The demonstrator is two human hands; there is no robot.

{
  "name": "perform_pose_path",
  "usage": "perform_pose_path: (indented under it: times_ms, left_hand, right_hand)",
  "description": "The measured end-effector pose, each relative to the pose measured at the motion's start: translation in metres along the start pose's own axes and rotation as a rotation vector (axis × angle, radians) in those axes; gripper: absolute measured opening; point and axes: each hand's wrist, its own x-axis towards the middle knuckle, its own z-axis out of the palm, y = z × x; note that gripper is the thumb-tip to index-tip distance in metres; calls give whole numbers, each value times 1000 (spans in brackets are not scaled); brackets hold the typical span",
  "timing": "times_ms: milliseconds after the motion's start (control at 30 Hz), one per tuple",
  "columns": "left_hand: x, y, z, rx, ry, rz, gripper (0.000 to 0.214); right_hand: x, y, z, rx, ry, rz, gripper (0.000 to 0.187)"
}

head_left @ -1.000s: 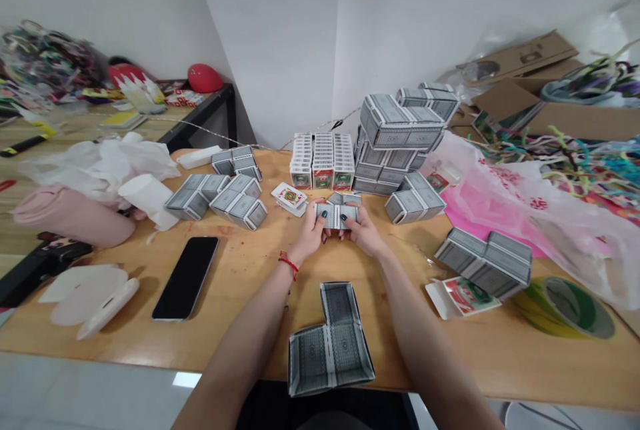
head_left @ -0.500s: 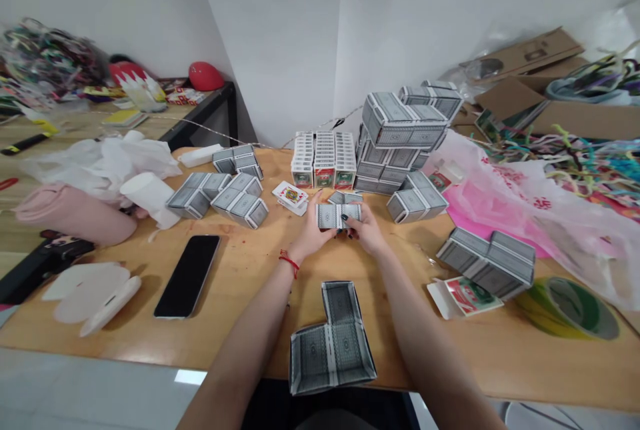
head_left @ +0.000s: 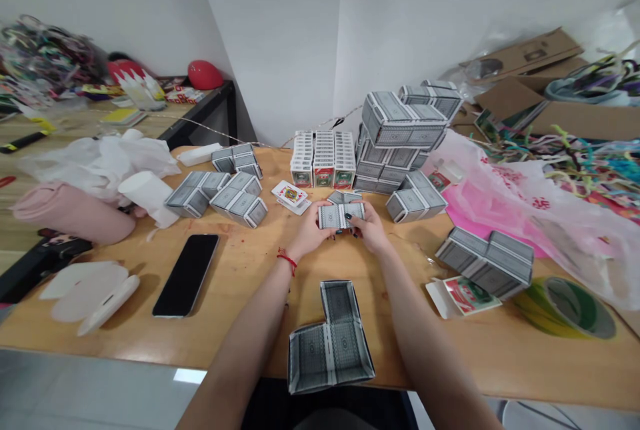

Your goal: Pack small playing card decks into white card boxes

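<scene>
Grey-backed playing cards [head_left: 330, 217] are held up over the wooden table between both hands. My left hand [head_left: 309, 233] grips their left end, and my right hand [head_left: 373, 229] has its thumb on the right part of the backs. Just behind them lies another small grey card piece [head_left: 345, 197]. To the left rest loose face-up playing cards [head_left: 291, 195], a court card on top. Close to my body sits an L-shaped open form [head_left: 330, 343] folded from grey cards. How the held cards join underneath is hidden by my fingers.
Boxed card decks [head_left: 323, 160] stand at the back, beside a tall stack of folded card blocks [head_left: 400, 130]. More card blocks [head_left: 240, 200] sit left. A phone [head_left: 186, 275] lies front left; a green-yellow tape roll [head_left: 565, 308] and opened card box [head_left: 465, 295] are at right.
My hands and the held cards have shifted very slightly to the right. The cards look a little wider, with their backs turned more toward me. Everything else stays in place.
</scene>
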Motion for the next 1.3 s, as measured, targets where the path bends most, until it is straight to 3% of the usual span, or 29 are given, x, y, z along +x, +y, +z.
perform_pose_path:
  times_ms: [200,533,833,1067,1300]
  left_hand:
    - [0,1,1,18,31,-48,59]
    - [1,-1,-4,2,-26,-70,60]
    - [1,2,-1,63,23,-57,60]
    - [0,5,-4,77,-29,-52,60]
    - [2,3,-5,110,-36,-9,59]
  right_hand:
    - [0,1,1,-11,70,-9,37]
    - [2,5,-7,28,16,28,38]
    - [2,5,-5,23,110,-18,39]
    - [2,2,-10,50,54,38,38]
    - [1,-2,-8,163,77,54,41]
